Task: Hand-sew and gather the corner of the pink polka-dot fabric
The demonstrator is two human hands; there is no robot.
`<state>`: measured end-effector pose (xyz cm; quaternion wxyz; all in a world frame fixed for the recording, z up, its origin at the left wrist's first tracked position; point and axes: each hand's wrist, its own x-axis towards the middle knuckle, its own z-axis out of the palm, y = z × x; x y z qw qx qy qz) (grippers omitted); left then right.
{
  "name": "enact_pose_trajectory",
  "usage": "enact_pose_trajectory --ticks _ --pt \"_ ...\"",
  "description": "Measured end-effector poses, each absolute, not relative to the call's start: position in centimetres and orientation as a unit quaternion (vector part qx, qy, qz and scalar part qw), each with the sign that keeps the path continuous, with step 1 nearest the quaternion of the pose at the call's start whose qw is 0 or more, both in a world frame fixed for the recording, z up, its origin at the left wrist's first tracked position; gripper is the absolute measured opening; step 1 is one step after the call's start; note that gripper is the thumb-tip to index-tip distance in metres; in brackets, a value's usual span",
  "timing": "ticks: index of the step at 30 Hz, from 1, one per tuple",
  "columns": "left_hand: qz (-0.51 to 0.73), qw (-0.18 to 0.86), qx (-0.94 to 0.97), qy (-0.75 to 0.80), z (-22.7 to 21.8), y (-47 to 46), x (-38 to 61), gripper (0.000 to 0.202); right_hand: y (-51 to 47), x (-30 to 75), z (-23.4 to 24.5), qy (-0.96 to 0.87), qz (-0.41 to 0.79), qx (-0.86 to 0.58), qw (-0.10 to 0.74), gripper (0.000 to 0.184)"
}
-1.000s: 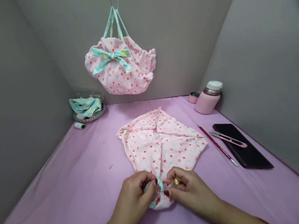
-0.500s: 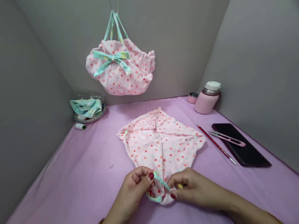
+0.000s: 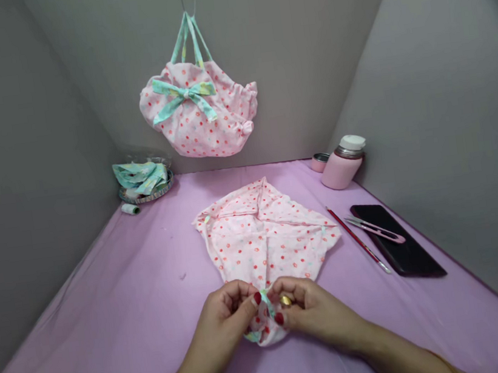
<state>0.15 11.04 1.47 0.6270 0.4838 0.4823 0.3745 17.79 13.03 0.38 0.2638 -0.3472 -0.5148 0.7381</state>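
A pink dotted fabric piece (image 3: 275, 244) lies spread over the lilac cloth, its near end gathered between my hands. A narrow mint fabric strap (image 3: 267, 303) runs across that near end. My left hand (image 3: 233, 314) is closed, thumb and index finger pinching the strap from the left. From the right, my right hand (image 3: 306, 307) is closed too, its thumb and fingers pinching the strap close to my left fingertips. A lower loop of the strap shows below my left thumb. Whether a needle or thread is between the fingers is too small to see.
A pink dotted bag (image 3: 202, 113) with mint straps and bow hangs ahead. At back left are a tray (image 3: 149, 195) of mint fabric and a thread spool (image 3: 129, 209). To the right are a pencil (image 3: 357, 239), snips (image 3: 378, 230) on a black phone (image 3: 404, 251), and a pink bottle (image 3: 342, 168).
My right hand has moved left and slightly up, so the fingertips of both hands are now closer together. The strap between them is more upright and shows less length.
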Motion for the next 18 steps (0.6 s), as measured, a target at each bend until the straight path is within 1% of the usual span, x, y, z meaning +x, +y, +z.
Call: enact_pose_trajectory --ticks 2,5,8,14,18 --pt "0.368 0.618 0.497 0.486 1.5 11.1 0.1 0.025 13.0 17.7 0.4 -0.518 0.737 -0.35 0.256 0.03" --pt "0.347 0.584 0.544 0.493 1.4 11.0 0.0 0.023 13.3 18.2 0.5 -0.513 0.725 -0.361 0.284 0.029" --pt "0.309 0.555 0.591 0.498 1.2 10.9 0.0 0.023 13.6 18.6 0.6 -0.525 0.702 -0.385 0.288 0.027" --pt "0.28 0.588 0.564 0.507 0.4 11.0 0.0 0.021 13.7 18.4 0.5 -0.586 0.623 -0.447 0.263 0.012" --pt "0.28 0.574 0.568 0.519 0.2 10.9 0.0 0.02 13.7 18.2 0.4 -0.598 0.607 -0.451 0.264 0.01"
